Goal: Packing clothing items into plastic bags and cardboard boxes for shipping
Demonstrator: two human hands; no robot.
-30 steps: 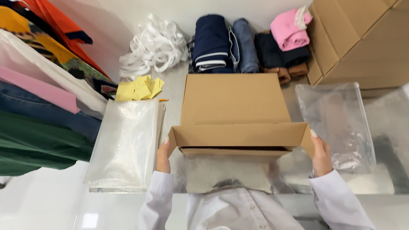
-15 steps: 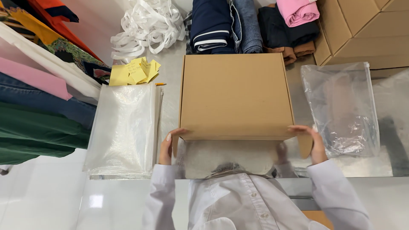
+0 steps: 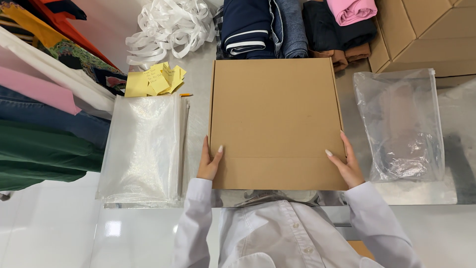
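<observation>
Cardboard, plain brown: the flat mailer box lies closed on the shiny metal table, square in front of you, its lid down and a fold line running across near your edge. In the head view, your left hand is open and pressed against the box's left near corner, thumb laid on top of the lid and fingers along the side wall. Your right hand mirrors it at the right near corner, likewise open, thumb on the lid, fingers flat against the side; neither hand is closed round anything. White shirt sleeves cover both wrists. Just left of the box lies a stack of clear plastic bags, apart from it by a narrow strip of table. Beyond that stack sit loose yellow sticky notes with a small orange pencil stub beside them, and further back a tangle of white straps. Right of the box rests a single clear zip bag, crumpled at its near end, not touching the box. Folded garments, navy, grey-blue, black, pink and tan, line the far edge, close behind the box. Larger cardboard cartons stand at the far right. Hanging clothes in green, denim, pink and white fill the left side.
</observation>
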